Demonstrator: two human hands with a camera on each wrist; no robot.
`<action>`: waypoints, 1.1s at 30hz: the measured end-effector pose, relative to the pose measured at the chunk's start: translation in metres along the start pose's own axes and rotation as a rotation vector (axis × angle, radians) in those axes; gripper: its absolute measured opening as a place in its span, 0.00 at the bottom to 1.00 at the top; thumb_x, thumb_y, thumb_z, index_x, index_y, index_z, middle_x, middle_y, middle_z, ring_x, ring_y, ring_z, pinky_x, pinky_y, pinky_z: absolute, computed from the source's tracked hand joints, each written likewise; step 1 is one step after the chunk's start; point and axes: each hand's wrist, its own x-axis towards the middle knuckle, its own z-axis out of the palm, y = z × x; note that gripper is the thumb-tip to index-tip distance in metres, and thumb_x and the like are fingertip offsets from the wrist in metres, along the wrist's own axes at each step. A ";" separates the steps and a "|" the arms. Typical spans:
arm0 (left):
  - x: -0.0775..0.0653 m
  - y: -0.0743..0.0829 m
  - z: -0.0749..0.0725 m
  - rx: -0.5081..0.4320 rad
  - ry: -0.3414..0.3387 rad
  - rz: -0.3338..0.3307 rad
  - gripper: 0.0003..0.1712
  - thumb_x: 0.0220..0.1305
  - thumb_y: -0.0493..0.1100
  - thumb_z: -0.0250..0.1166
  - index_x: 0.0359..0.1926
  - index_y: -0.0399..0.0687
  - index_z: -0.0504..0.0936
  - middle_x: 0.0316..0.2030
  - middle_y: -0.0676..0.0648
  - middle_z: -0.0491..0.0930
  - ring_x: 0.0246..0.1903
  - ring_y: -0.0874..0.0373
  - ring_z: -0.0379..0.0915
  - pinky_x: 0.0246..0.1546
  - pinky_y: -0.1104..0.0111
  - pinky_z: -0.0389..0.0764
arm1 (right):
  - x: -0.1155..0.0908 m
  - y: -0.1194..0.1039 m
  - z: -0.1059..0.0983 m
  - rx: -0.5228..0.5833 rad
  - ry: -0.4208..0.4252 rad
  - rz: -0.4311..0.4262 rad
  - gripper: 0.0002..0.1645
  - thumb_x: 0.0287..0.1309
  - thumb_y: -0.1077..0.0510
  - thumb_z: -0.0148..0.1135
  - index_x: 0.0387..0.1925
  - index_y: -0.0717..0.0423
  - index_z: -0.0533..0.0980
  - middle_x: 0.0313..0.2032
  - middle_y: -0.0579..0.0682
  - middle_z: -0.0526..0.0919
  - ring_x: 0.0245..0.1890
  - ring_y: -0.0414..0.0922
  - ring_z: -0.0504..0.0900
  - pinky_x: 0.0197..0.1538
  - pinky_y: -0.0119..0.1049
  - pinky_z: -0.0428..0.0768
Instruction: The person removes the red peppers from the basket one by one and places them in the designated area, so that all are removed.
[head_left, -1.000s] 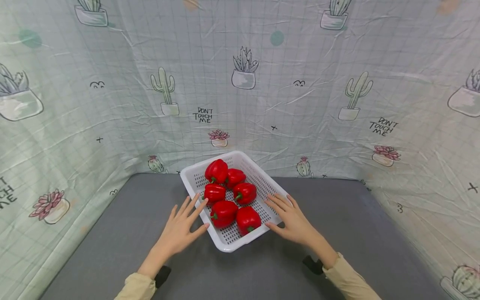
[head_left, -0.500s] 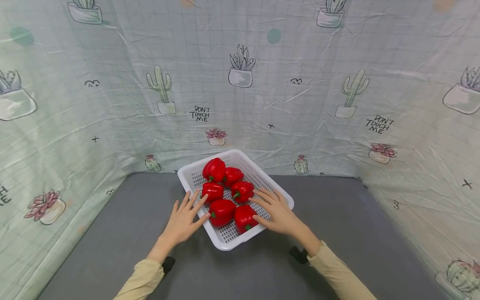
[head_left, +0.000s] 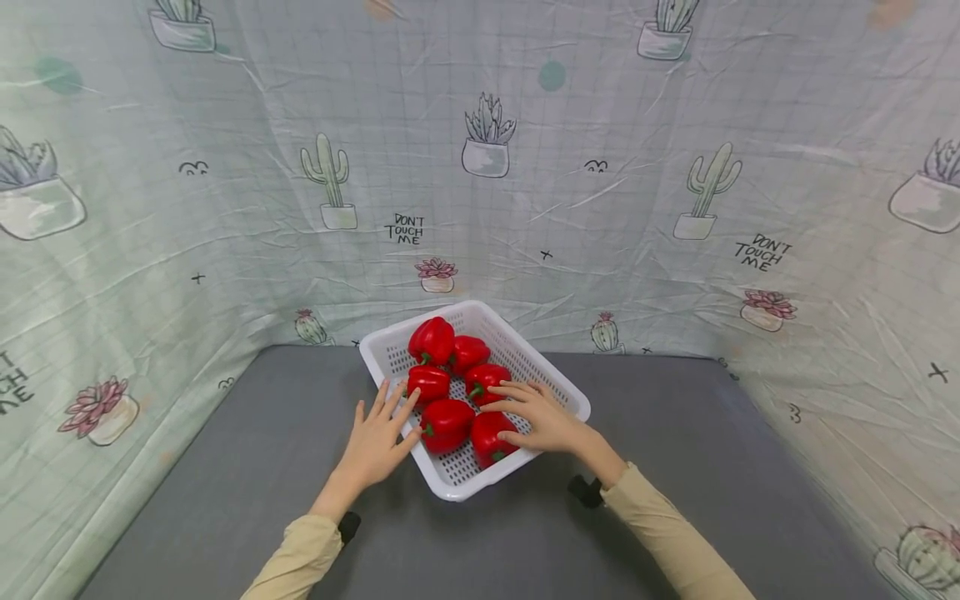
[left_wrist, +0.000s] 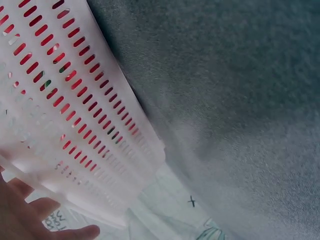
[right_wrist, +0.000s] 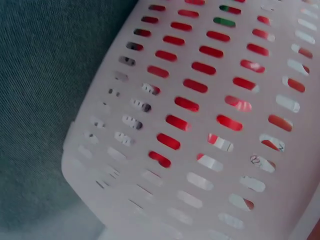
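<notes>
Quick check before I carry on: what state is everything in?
White perforated basket: upright, uncovered, angled on the gray tabletop
Red bell peppers: six, in the basket, no cuts visible
Left hand: fingers spread at the basket's left rim
Right hand: fingers extended over the basket, contact unclear
Cactus-print cloth: hung up, wrinkled

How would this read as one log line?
white rectangular plastic basket: six red bell peppers inside; left hand: at left rim; right hand: over basket, contact unclear
</notes>
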 end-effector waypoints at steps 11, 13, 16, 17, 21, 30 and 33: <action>0.003 -0.004 0.003 -0.024 -0.022 -0.023 0.34 0.59 0.54 0.53 0.66 0.53 0.58 0.66 0.44 0.55 0.68 0.44 0.39 0.55 0.34 0.48 | 0.016 0.005 -0.007 -0.039 -0.167 -0.014 0.29 0.48 0.43 0.61 0.55 0.40 0.71 0.58 0.48 0.71 0.60 0.47 0.64 0.56 0.53 0.63; 0.003 -0.003 0.003 -0.021 -0.016 -0.017 0.34 0.59 0.55 0.54 0.66 0.53 0.58 0.66 0.43 0.56 0.68 0.43 0.40 0.54 0.34 0.49 | 0.017 0.005 -0.007 -0.048 -0.218 -0.012 0.28 0.50 0.43 0.60 0.55 0.38 0.70 0.59 0.47 0.71 0.61 0.47 0.64 0.57 0.54 0.63; 0.003 -0.002 0.003 -0.026 -0.014 -0.015 0.34 0.59 0.55 0.54 0.66 0.53 0.58 0.66 0.43 0.57 0.68 0.44 0.40 0.54 0.33 0.49 | 0.019 0.004 -0.008 -0.048 -0.289 -0.021 0.26 0.53 0.44 0.57 0.56 0.35 0.69 0.59 0.46 0.70 0.61 0.47 0.63 0.58 0.54 0.62; 0.002 -0.002 0.003 -0.026 -0.011 -0.012 0.34 0.59 0.55 0.54 0.66 0.53 0.58 0.66 0.43 0.57 0.68 0.43 0.40 0.53 0.33 0.50 | 0.020 0.004 -0.008 -0.049 -0.309 -0.029 0.25 0.53 0.45 0.57 0.56 0.34 0.69 0.59 0.46 0.70 0.61 0.47 0.63 0.58 0.54 0.62; 0.002 -0.002 0.004 -0.037 -0.024 -0.022 0.35 0.59 0.55 0.54 0.66 0.54 0.57 0.66 0.44 0.56 0.68 0.44 0.39 0.54 0.34 0.49 | 0.022 0.001 -0.009 -0.062 -0.370 -0.066 0.25 0.54 0.46 0.56 0.56 0.33 0.69 0.57 0.46 0.72 0.60 0.46 0.65 0.58 0.55 0.63; 0.001 -0.003 0.001 -0.046 -0.043 -0.037 0.36 0.59 0.54 0.54 0.67 0.56 0.53 0.67 0.45 0.54 0.68 0.45 0.37 0.54 0.34 0.48 | 0.028 -0.004 -0.014 -0.072 -0.515 -0.065 0.27 0.53 0.47 0.57 0.57 0.32 0.67 0.58 0.48 0.70 0.60 0.47 0.64 0.58 0.57 0.61; 0.000 -0.003 0.001 -0.046 -0.051 -0.041 0.36 0.60 0.54 0.53 0.68 0.57 0.53 0.67 0.45 0.53 0.68 0.45 0.37 0.55 0.34 0.48 | 0.030 -0.004 -0.013 -0.064 -0.552 -0.023 0.30 0.50 0.43 0.58 0.58 0.30 0.66 0.59 0.47 0.69 0.60 0.47 0.63 0.59 0.57 0.60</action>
